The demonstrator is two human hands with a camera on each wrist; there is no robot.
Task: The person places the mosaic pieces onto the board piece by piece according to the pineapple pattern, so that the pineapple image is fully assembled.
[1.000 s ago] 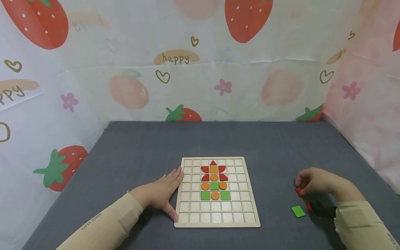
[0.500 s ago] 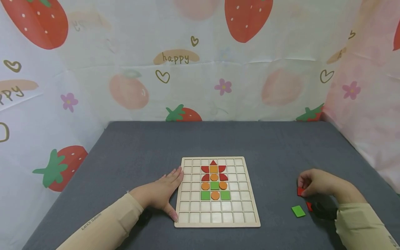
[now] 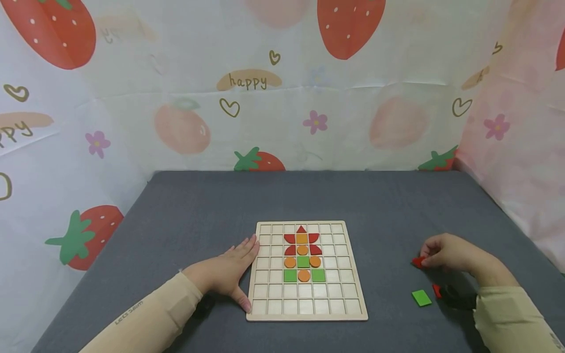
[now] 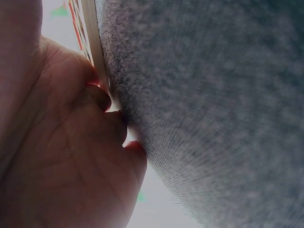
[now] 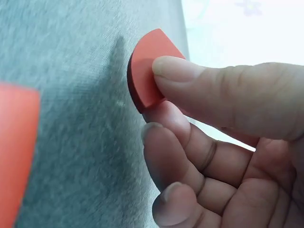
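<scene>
My right hand [image 3: 451,254] pinches a red quarter-circle tile [image 5: 145,71] between thumb and index finger, a little above the cloth. In the head view this hand is at the right of the table, beyond a green square tile [image 3: 421,298] and a second red tile [image 3: 436,291], partly hidden by the wrist camera. My left hand [image 3: 231,268] lies with straight, spread fingers against the left edge of a wooden grid board [image 3: 335,294]. On the board, red, orange and green tiles form a column pattern, with a red triangle tile [image 3: 301,230] at the top.
A dark grey cloth [image 3: 198,206] covers the table. Behind and beside it hangs a white curtain [image 3: 282,113] printed with strawberries, hearts and flowers. Pale sleeves [image 3: 145,314] cover both forearms.
The right hand has taken the red quarter-circle tile in a pinch and turned it, so more of it shows left of the fingertips. The left hand and the board stay put.
</scene>
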